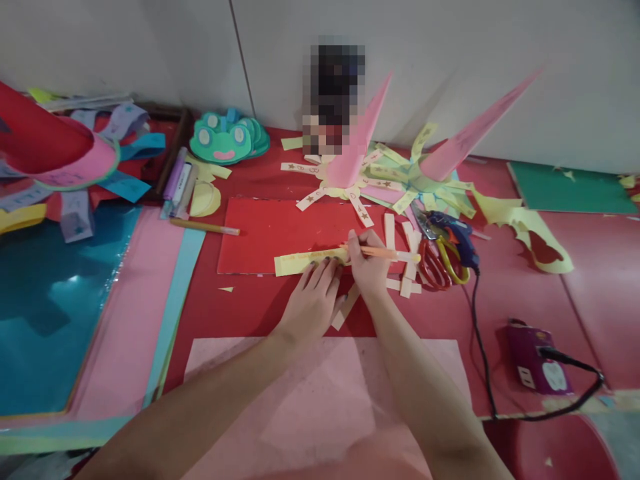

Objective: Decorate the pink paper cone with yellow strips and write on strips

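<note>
My right hand (367,263) is closed around an orange pen (387,253), its tip resting on a long yellow paper strip (297,261). That strip lies across the lower edge of a red card sheet (280,230). My left hand (313,297) lies flat with fingers spread, pressing the strip down just left of the pen. Several pale paper strips (407,263) are scattered to the right of my right hand.
Red-handled scissors (435,263) and a blue glue gun (457,237) lie right of the strips, its cord running to a purple power strip (537,360). Two pink cone crafts (357,143) stand behind. A pencil (205,227), frog cutouts (227,140) and a teal sheet (55,300) sit left.
</note>
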Demonstrator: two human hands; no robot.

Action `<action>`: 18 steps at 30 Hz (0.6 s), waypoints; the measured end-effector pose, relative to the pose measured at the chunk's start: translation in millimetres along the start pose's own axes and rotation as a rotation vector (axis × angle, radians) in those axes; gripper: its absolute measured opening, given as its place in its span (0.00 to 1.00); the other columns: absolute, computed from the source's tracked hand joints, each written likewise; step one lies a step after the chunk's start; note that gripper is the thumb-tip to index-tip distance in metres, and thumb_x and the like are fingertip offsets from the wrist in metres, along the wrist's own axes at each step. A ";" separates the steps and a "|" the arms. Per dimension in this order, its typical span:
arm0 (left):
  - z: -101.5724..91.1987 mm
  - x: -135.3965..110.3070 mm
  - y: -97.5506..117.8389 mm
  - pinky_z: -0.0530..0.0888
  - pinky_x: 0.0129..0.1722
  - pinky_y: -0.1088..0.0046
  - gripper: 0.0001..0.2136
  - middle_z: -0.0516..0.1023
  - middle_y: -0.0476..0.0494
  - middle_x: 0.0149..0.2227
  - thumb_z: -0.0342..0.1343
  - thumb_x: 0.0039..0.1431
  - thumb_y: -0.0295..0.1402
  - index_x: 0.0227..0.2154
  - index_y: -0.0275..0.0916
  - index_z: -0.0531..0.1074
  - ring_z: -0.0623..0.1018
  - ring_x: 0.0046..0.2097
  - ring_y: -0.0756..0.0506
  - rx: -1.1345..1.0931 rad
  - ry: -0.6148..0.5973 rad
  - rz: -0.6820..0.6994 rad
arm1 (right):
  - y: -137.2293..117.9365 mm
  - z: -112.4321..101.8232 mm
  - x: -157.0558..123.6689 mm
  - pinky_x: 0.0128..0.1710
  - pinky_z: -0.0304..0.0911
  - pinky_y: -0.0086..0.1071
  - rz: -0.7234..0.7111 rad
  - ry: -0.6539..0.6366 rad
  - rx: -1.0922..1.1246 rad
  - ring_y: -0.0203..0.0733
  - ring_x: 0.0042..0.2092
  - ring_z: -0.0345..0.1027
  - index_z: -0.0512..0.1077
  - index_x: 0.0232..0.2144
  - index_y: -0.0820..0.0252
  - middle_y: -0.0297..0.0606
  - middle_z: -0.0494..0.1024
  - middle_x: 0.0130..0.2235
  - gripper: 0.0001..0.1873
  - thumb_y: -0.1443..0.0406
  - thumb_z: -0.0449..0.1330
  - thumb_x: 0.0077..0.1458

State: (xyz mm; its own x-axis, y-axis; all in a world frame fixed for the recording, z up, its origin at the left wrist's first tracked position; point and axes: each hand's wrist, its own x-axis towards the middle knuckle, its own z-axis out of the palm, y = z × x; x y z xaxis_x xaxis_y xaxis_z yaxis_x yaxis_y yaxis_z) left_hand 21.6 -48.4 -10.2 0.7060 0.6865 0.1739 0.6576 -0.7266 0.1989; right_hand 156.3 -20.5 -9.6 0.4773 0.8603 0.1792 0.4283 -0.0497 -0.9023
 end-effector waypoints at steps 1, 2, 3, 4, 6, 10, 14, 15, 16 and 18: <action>0.1 -0.1 -0.1 0.61 0.58 0.60 0.19 0.66 0.33 0.55 0.39 0.63 0.33 0.50 0.26 0.65 0.66 0.57 0.39 0.001 -0.002 0.001 | 0.0 0.2 -0.1 0.21 0.53 0.26 0.001 0.003 -0.002 0.29 0.19 0.54 0.56 0.17 0.57 0.25 0.59 0.16 0.18 0.58 0.52 0.55; 0.1 -0.1 -0.1 0.61 0.58 0.60 0.19 0.66 0.33 0.56 0.39 0.63 0.33 0.50 0.26 0.65 0.65 0.57 0.39 0.001 -0.005 0.003 | -0.1 0.4 -0.1 0.21 0.53 0.26 0.004 0.007 -0.005 0.29 0.19 0.55 0.56 0.17 0.57 0.25 0.59 0.16 0.18 0.58 0.52 0.55; 0.0 0.0 -0.2 0.61 0.58 0.60 0.19 0.65 0.33 0.56 0.40 0.63 0.33 0.51 0.26 0.65 0.65 0.57 0.39 0.001 -0.009 0.002 | -0.3 0.5 -0.1 0.21 0.53 0.26 0.008 0.009 -0.011 0.29 0.19 0.55 0.56 0.17 0.57 0.25 0.59 0.16 0.18 0.58 0.52 0.55; -0.2 0.1 -0.2 0.61 0.58 0.60 0.19 0.65 0.33 0.56 0.40 0.63 0.33 0.51 0.26 0.64 0.65 0.57 0.39 0.001 -0.013 0.001 | -0.4 0.5 -0.1 0.21 0.53 0.26 0.012 0.010 -0.016 0.29 0.19 0.55 0.56 0.17 0.57 0.25 0.59 0.16 0.18 0.58 0.52 0.55; -1.0 0.6 -0.3 0.61 0.57 0.59 0.19 0.65 0.34 0.56 0.40 0.63 0.33 0.52 0.26 0.64 0.65 0.57 0.39 0.003 -0.022 -0.002 | -0.6 0.5 -0.2 0.21 0.52 0.26 0.017 0.014 -0.022 0.29 0.18 0.55 0.56 0.17 0.57 0.25 0.59 0.15 0.17 0.58 0.52 0.55; -1.7 1.2 -0.3 0.62 0.57 0.60 0.19 0.65 0.34 0.56 0.39 0.63 0.34 0.51 0.27 0.65 0.65 0.57 0.39 0.011 -0.024 -0.001 | 0.1 0.4 -0.4 0.21 0.53 0.26 -0.003 0.033 -0.012 0.29 0.19 0.55 0.56 0.17 0.57 0.25 0.59 0.15 0.17 0.59 0.53 0.54; 0.4 0.6 0.0 0.62 0.57 0.61 0.19 0.65 0.35 0.56 0.39 0.63 0.33 0.51 0.27 0.64 0.65 0.57 0.40 0.021 -0.012 0.001 | 1.9 1.0 -0.4 0.21 0.53 0.26 -0.013 0.040 -0.020 0.29 0.19 0.54 0.56 0.17 0.57 0.24 0.58 0.15 0.17 0.59 0.52 0.54; 1.1 0.3 0.2 0.62 0.57 0.61 0.19 0.65 0.35 0.56 0.39 0.63 0.33 0.51 0.27 0.65 0.65 0.58 0.40 0.023 -0.014 0.001 | 2.3 1.3 -0.4 0.21 0.53 0.26 -0.013 0.039 -0.024 0.29 0.19 0.54 0.56 0.17 0.57 0.24 0.58 0.15 0.17 0.59 0.52 0.54; 1.7 0.0 0.5 0.62 0.57 0.61 0.19 0.65 0.35 0.56 0.39 0.63 0.32 0.51 0.27 0.65 0.65 0.58 0.40 0.026 -0.017 0.000 | 2.7 1.5 -0.4 0.21 0.53 0.26 -0.013 0.040 -0.029 0.29 0.19 0.54 0.56 0.17 0.57 0.25 0.58 0.15 0.17 0.59 0.52 0.54; 2.3 -0.4 1.0 0.63 0.57 0.62 0.18 0.64 0.36 0.57 0.38 0.64 0.31 0.50 0.27 0.66 0.64 0.58 0.40 0.028 -0.031 -0.002 | 3.2 1.7 -0.7 0.21 0.52 0.26 -0.018 0.056 -0.037 0.29 0.19 0.54 0.56 0.17 0.57 0.25 0.58 0.15 0.17 0.59 0.53 0.54</action>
State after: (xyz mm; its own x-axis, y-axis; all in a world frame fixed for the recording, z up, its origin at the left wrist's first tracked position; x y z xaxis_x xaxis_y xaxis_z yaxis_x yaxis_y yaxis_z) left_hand 22.6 -49.5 -12.3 0.7124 0.6869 0.1434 0.6656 -0.7262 0.1719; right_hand 156.1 -20.4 -13.3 0.5111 0.8315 0.2175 0.4643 -0.0542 -0.8840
